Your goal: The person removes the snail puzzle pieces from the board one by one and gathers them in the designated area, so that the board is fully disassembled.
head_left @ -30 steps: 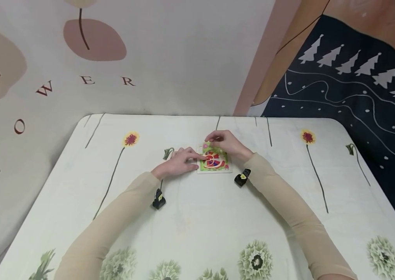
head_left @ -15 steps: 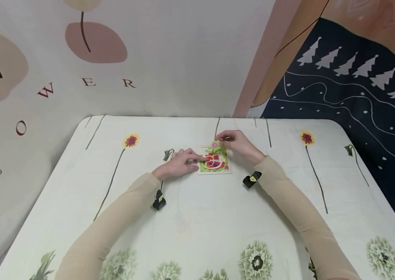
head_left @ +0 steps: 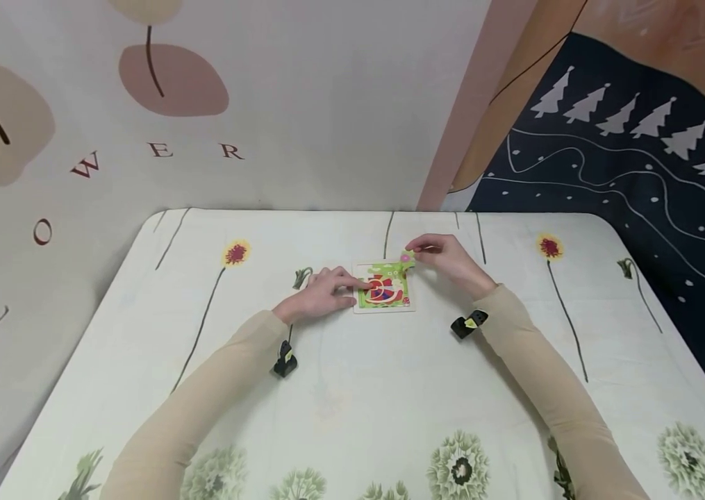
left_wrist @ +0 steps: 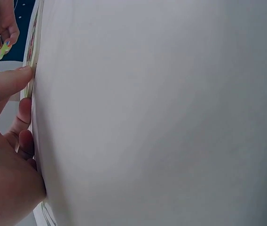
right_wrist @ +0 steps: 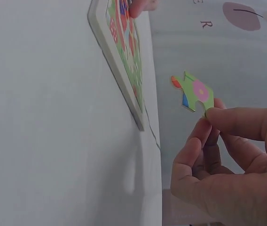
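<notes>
From above and well back, the head camera faces forward and down over the bench (head_left: 358, 389). The wrist cameras (head_left: 463, 326) sit close to the left hand (head_left: 321, 294) and right hand (head_left: 452, 264), tipped sideways, looking along its top. Both share the puzzle board (right_wrist: 126, 56) and puzzle piece (right_wrist: 197, 92).

The person is wearing close-fitting, plain beige sleeves. The left sleeve (head_left: 208, 389), toward the left edge of the worktop (head_left: 339, 389), is ending at the wrist, leaving the left hand (head_left: 321, 292) bare. The right sleeve (head_left: 552, 382), toward the right edge, is matching in colour, also leaving the right hand (head_left: 449, 260) bare; both are showing creases. The left wrist camera (head_left: 286, 360) and right wrist camera (head_left: 469, 324) are appearing as small black boxy units, each bearing a yellowish mark.
</notes>
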Available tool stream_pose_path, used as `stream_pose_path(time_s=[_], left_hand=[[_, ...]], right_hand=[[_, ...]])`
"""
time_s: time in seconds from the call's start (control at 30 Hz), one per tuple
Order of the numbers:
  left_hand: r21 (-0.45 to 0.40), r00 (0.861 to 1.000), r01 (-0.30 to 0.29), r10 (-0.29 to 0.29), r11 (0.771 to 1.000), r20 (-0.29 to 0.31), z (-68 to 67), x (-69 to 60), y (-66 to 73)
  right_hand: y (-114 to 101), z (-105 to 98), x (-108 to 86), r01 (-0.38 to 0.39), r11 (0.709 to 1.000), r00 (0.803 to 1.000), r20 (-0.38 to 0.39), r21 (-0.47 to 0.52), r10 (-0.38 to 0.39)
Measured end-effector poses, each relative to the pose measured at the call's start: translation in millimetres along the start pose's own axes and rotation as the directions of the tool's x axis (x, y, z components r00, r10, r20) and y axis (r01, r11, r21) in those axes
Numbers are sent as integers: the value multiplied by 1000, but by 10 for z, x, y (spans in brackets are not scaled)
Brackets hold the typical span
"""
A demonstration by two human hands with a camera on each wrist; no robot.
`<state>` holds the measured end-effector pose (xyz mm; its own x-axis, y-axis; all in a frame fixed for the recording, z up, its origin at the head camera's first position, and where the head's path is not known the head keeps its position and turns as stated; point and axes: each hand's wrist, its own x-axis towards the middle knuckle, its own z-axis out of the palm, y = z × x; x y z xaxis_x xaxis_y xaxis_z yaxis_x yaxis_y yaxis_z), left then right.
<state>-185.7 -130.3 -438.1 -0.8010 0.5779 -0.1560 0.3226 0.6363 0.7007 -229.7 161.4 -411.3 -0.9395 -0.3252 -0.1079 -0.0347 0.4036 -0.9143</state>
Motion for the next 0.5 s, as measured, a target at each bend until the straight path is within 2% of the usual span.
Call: stream_pose_path(time_s=[0.3, 0.5], left_hand=[[-9, 1000, 1, -1, 1000, -2, 1, 9, -3], [-26, 1000, 1, -2, 1000, -15, 2, -2, 19]], right_hand=[[99, -168, -42, 5, 1000, 998, -55, -5, -5], [113, -298, -64, -37, 999, 998, -43, -29, 36]])
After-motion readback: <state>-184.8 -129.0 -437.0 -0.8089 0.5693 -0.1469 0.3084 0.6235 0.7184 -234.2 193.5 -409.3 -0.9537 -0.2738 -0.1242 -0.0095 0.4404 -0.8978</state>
